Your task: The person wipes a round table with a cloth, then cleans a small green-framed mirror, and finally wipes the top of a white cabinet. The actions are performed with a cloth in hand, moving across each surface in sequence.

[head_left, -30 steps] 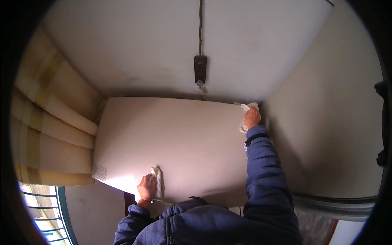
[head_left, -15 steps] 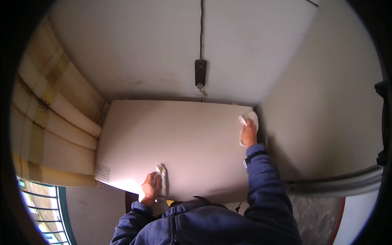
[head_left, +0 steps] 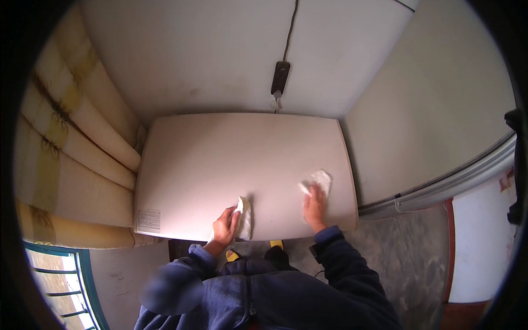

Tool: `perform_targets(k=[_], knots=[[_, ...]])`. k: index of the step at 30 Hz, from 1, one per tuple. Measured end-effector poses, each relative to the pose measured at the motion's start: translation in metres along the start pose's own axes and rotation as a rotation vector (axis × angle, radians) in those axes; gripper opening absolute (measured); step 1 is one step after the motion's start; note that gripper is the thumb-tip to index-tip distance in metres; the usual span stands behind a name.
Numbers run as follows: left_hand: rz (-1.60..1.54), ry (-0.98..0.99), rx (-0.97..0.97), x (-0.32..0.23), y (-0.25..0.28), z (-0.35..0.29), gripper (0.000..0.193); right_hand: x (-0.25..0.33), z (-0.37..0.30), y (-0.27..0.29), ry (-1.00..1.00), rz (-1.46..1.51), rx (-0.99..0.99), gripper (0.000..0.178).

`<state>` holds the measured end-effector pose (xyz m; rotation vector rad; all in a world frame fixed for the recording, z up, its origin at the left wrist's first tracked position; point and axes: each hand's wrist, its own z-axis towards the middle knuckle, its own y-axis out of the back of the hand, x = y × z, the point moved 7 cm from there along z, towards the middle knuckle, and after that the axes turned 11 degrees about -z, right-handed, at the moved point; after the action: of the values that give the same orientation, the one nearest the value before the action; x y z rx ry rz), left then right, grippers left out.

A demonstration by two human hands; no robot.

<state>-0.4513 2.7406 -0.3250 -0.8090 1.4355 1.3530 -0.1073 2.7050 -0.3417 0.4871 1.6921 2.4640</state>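
A broad pale top (head_left: 236, 151) with rounded edges, like the lid of a chest freezer, lies in front of me. Close to its near edge, left of the middle, my left hand (head_left: 224, 226) is closed round a white cloth (head_left: 245, 219), part of which stands up beside the fingers. My right hand (head_left: 314, 208) presses a second white cloth (head_left: 321, 179) against the surface, right of the middle; hand and cloth are slightly blurred. A grey printed label (head_left: 149, 220) is stuck on the near left corner.
Cream and yellow curtains (head_left: 93, 159) hang along the left side, above a green-framed barred window (head_left: 82, 275). On the back wall hangs a black power strip (head_left: 280, 77) with a plug and cord. A grey panel (head_left: 429, 121) stands close on the right. Yellow footwear (head_left: 232, 255) shows below.
My right hand has drawn its cloth from the far right corner toward me and leftward. The left hand and its cloth remain by the near edge. The view has shifted.
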Motion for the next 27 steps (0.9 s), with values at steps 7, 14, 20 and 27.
perform_targets(k=[7, 14, 20, 27], knots=[[-0.712, 0.271, -0.098, 0.052, 0.023, -0.004, 0.032, 0.189, -0.072, 0.014, 0.425, 0.284, 0.122, 0.042], [-1.072, 0.538, -0.135, 0.046, 0.065, -0.002, 0.042, 0.224, -0.068, 0.011, 0.632, 0.328, 0.235, 0.042], [-1.252, 0.503, 0.161, -0.063, 0.044, 0.018, 0.039, 0.205, -0.058, 0.009, 0.671, 0.332, 0.251, 0.04], [-0.939, 0.148, 0.495, -0.184, 0.012, 0.029, 0.029, 0.077, 0.004, -0.005, 0.512, 0.099, 0.163, 0.043]])
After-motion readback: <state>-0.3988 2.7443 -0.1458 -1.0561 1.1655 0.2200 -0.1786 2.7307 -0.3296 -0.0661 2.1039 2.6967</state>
